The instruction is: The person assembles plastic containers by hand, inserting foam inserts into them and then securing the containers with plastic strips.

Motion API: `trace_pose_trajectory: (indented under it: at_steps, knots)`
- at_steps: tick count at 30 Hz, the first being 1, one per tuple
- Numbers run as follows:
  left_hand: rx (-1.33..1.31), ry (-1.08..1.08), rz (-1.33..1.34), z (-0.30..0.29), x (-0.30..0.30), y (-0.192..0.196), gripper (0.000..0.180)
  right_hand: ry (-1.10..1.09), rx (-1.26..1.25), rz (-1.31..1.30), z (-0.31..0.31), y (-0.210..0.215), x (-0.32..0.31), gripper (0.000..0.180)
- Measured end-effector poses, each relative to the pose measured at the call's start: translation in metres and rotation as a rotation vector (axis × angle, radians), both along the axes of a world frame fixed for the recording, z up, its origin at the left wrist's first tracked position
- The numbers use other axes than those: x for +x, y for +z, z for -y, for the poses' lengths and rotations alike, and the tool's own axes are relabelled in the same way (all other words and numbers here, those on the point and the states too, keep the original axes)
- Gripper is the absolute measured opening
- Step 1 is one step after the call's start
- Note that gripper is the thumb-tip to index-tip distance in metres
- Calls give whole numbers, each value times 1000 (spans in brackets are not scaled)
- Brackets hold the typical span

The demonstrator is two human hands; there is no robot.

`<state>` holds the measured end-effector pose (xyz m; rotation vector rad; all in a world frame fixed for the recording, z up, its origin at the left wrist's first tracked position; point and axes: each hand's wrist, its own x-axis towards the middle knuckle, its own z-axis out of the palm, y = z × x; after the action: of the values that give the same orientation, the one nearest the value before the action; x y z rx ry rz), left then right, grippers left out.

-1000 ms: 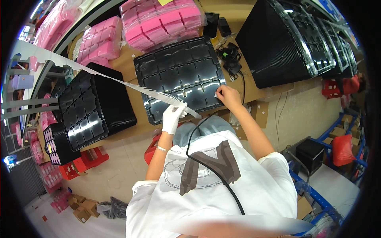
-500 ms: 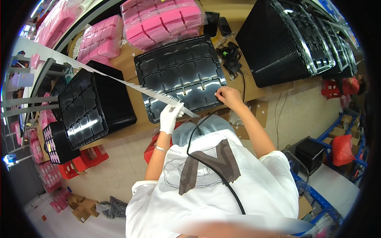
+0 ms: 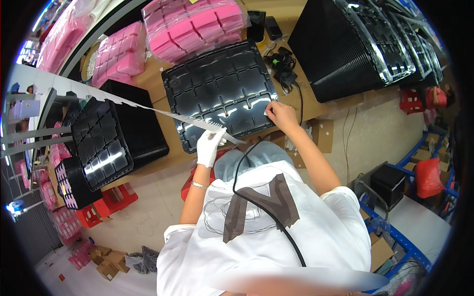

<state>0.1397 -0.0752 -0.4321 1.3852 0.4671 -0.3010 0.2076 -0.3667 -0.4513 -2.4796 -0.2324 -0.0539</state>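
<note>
A black plastic tray (image 3: 212,85) with molded compartments lies on the brown work surface in front of me. My left hand (image 3: 209,147), in a white glove, pinches a long white paper strip (image 3: 185,118) with a toothed edge at the tray's near edge. The strip runs from there far up to the left, and a short end sticks out past the fingers. My bare right hand (image 3: 282,117) is at the tray's near right corner, thumb and fingers closed on a small white piece (image 3: 266,113). Whether that piece touches the tray, I cannot tell.
Tall stacks of black trays stand to the left (image 3: 133,118) and right (image 3: 331,54). Pink foam blocks (image 3: 197,29) in clear wrap lie behind the tray. Black cables with an adapter (image 3: 285,74) sit to its right, and red stools (image 3: 116,200) stand below at left.
The view has shifted slightly. My right hand has moved a little left and inward over the tray corner, and the white piece at its fingertips now shows more clearly. The left hand still holds the strip.
</note>
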Motion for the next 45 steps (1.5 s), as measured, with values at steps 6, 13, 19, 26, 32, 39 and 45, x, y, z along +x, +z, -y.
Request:
trace_pose_trajectory:
  at_steps: [6, 13, 19, 26, 32, 39, 45]
  knots:
    - [64, 2, 2, -1, -7, 1, 15, 113, 116, -10, 12, -1, -16, 8]
    - [831, -216, 556, -21, -63, -2, 11, -993, 747, -511, 136, -129, -102, 15]
    - [979, -245, 497, -48, -85, -31, 10, -1341, 1296, -627, 237, -262, -132, 20]
    - [952, -324, 331, -68, -108, -57, 15, -1336, 522, -504, 282, -264, -143, 35]
    - [894, -189, 158, -87, -150, -99, 19, -506, 192, 354, 66, -12, -11, 11]
    - [793, -142, 122, -74, -105, -64, 16, 323, 191, 874, -95, 91, 230, 24]
    - [787, -579, -115, -98, -69, 30, 52, 581, -150, 639, -133, 104, 335, 25]
